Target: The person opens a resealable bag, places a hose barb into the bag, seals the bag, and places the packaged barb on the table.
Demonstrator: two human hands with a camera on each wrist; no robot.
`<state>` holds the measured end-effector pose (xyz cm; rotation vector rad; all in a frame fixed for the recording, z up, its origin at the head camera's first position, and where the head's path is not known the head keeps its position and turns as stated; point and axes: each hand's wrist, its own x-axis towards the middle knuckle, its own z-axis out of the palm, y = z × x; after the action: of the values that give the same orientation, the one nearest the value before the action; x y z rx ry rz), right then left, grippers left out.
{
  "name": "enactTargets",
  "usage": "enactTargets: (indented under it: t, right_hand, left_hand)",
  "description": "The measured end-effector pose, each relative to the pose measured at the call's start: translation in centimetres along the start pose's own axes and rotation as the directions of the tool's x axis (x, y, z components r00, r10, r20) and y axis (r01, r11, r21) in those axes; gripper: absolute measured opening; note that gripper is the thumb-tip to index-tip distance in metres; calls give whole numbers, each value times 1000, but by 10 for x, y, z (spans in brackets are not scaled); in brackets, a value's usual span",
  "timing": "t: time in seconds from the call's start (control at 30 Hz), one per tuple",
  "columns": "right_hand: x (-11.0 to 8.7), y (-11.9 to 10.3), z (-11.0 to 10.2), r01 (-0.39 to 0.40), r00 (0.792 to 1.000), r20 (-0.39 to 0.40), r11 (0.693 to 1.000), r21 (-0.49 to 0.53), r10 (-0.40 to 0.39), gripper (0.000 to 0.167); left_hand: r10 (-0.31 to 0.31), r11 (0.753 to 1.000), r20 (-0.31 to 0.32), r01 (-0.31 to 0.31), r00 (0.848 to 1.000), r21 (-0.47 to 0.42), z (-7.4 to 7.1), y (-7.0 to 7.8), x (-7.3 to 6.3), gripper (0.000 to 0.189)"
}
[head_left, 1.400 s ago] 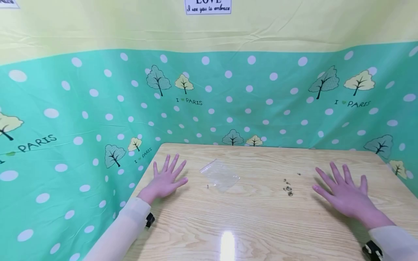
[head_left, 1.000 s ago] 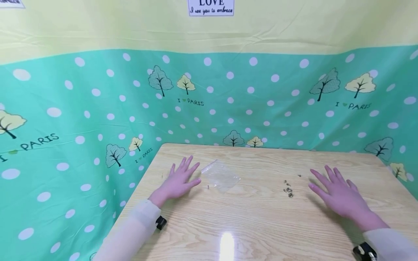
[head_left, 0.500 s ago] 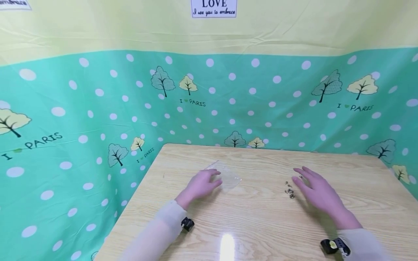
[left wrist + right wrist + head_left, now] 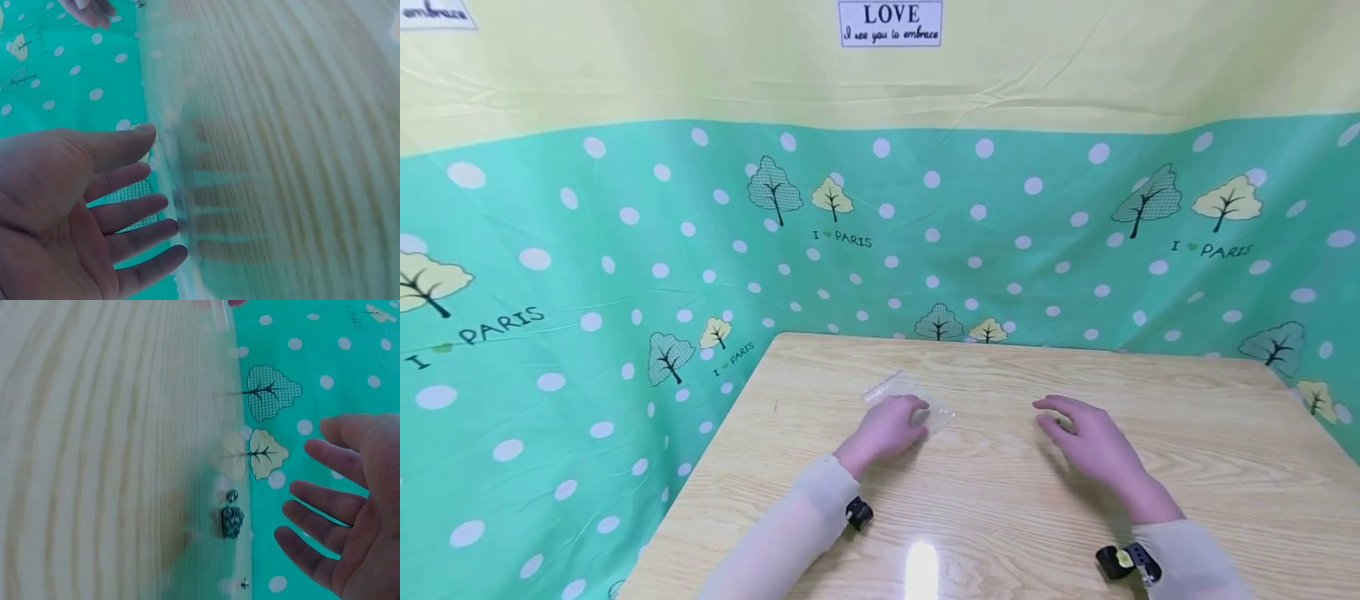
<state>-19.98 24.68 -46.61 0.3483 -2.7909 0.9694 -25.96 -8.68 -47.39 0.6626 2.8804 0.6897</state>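
In the head view my left hand [image 4: 889, 427] is over the near left part of a clear zip bag [image 4: 938, 412] lying flat on the table. Its fingers [image 4: 134, 211] and thumb are extended and apart, with nothing between them in the left wrist view. My right hand [image 4: 1093, 442] hovers farther right, fingers [image 4: 325, 522] loosely bent and holding nothing. Small shiny metal pieces [image 4: 231, 522] lie in a clump on the table beside its fingertips, a single piece [image 4: 244, 583] apart from them. In the head view this hand hides most of those pieces.
The wood-grain table [image 4: 992, 508] has a glossy top with a bright light reflection. A green dotted cloth [image 4: 970, 233] with printed trees hangs behind it and along the left side. Black wrist cameras [image 4: 859, 513] sit on both sleeves.
My left hand has moved right, from beside the zip bag to over it. The right hand has moved left to the metal pieces. Both hands' spread fingers have relaxed and bent.
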Motion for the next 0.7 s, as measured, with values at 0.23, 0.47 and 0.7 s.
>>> enactTargets:
  t: [0.23,0.47,0.7]
  right_hand:
    - [6,-5,8,33,999,-9,999,22,-33,36]
    - [10,-16,20,-2,999,42,998,68,-1,34]
    - [18,-29,27,-13,998,69,995,96,7,32]
  left_hand:
    - [26,997,26,-28,999,78,2,3,0,46]
    - [69,997,92,-73,993,34,2,5,-3,51]
    - [154,988,126,-154,980,-9,5,5,-6,69]
